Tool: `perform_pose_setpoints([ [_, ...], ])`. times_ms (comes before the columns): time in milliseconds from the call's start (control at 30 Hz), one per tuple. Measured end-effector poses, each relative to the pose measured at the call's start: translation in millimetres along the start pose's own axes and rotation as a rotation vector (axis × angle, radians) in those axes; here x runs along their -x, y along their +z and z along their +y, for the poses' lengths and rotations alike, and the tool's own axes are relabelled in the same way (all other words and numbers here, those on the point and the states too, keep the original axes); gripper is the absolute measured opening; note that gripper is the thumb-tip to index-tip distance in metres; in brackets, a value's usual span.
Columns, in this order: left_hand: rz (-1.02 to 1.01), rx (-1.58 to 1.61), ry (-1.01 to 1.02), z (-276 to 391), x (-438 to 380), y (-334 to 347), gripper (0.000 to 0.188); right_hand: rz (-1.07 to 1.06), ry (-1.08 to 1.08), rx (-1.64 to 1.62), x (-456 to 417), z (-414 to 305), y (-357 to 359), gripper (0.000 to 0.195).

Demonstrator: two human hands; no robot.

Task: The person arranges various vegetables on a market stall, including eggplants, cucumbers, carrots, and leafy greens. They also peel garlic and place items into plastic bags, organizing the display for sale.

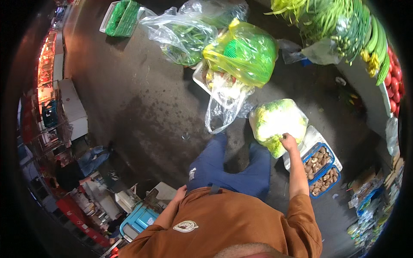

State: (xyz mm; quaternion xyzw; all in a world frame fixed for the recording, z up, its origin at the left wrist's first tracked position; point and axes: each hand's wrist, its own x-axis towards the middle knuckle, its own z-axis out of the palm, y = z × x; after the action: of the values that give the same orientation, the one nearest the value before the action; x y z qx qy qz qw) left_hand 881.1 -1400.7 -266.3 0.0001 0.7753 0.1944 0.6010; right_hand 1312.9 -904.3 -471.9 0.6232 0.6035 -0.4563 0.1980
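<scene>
My right hand is shut on the near edge of a clear plastic bag of leafy cabbage, which glares white in the light. The bag is in front of my right leg. Right beside it are a white foam box and two blue baskets of brown mushrooms. My left hand hangs by my left hip; its fingers are mostly hidden, and nothing shows in it.
Ahead stand a yellow bag with green netting, a clear bag of greens and a white basket. Green vegetables and tomatoes line the right. A blue crate is behind left; a person is further left.
</scene>
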Motion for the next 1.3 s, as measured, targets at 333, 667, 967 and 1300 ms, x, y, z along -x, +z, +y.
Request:
perform_pose_setpoints([
  [333, 0.154, -0.565, 0.19, 68, -148, -225, 0.025, 0.207, 0.259, -0.089, 124, -101, 72, 0.043],
  [667, 0.237, 0.639, -0.135, 119, -115, -384, 0.023, -0.307, 0.355, -0.258, 146, -336, 148, 0.016],
  [967, 0.175, 0.477, -0.117, 130, -140, -428, 0.02, -0.24, 0.427, -0.313, 109, -456, 151, 0.026],
  [1300, 0.157, 0.448, -0.066, 318, -245, -627, 0.023, -0.29, 0.238, 0.142, 18, -638, 151, 0.064],
])
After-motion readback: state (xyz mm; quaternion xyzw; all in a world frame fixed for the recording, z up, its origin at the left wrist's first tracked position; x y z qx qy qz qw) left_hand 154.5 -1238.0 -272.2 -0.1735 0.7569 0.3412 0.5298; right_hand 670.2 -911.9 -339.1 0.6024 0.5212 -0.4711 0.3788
